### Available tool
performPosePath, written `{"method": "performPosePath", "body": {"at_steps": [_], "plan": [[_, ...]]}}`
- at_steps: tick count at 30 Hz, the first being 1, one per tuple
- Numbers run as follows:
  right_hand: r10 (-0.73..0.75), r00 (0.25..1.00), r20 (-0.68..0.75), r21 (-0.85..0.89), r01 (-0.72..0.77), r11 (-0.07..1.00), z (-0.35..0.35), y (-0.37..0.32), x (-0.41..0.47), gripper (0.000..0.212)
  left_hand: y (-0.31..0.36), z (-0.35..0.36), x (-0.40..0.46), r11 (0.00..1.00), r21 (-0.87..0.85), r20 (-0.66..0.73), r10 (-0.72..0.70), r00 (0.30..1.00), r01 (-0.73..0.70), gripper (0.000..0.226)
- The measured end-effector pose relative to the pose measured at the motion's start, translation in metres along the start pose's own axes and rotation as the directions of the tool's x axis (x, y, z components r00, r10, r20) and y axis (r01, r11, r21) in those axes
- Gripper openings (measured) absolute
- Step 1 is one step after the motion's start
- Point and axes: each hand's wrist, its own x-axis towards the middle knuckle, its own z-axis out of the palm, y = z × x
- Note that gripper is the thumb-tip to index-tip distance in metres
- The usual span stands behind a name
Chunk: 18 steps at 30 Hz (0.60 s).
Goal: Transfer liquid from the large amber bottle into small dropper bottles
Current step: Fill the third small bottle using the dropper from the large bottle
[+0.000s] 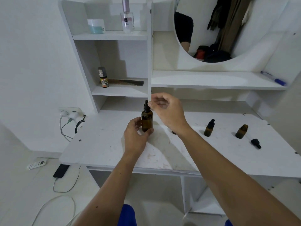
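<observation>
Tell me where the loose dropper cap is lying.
In the head view the loose dropper cap lies on its side on the white desk, far right, just right of and nearer than the open small amber bottle.

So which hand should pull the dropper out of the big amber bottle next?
Right. The right hand already pinches the dropper cap, while the left hand holds the large amber bottle steady.

large amber bottle: brown glass, black dropper cap. two small dropper bottles: same amber; one capped black, loose dropper black. table: white, faint brownish stains. pen: blue. perfume bottle: clear, pink-mauve cap. jar: white, pale teal.
</observation>
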Motion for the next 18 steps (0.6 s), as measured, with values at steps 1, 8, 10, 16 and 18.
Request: {"method": "performPosePath", "body": {"at_steps": [1,8,10,16,18], "plan": [[0.001,1.000,-0.005,0.008,-0.001,1.000,-0.003,0.000,-0.003,0.024,0.000,0.000,-0.002,1.000,0.003,0.005,-0.010,1.000,0.010,0.076],[0.009,1.000,-0.014,-0.031,-0.010,0.999,-0.046,-0.002,-0.041,0.031,0.012,-0.005,-0.036,0.999,-0.026,-0.016,-0.027,1.000,0.027,0.091],[0.031,0.999,-0.028,-0.044,-0.032,0.999,-0.068,0.002,-0.058,0.030,0.015,0.002,-0.054,1.000,-0.012,0.026,0.010,1.000,-0.010,0.085],[0.083,0.984,-0.159,-0.099,-0.099,0.990,-0.156,0.031,-0.113,0.030,0.030,0.043,-0.089,0.994,0.015,0.271,0.096,0.958,-0.104,0.072],[0.126,0.969,-0.211,-0.132,-0.156,0.979,-0.185,0.042,-0.130,0.030,0.037,0.061,-0.094,0.990,0.018,0.363,0.121,0.924,-0.137,0.068]]}}
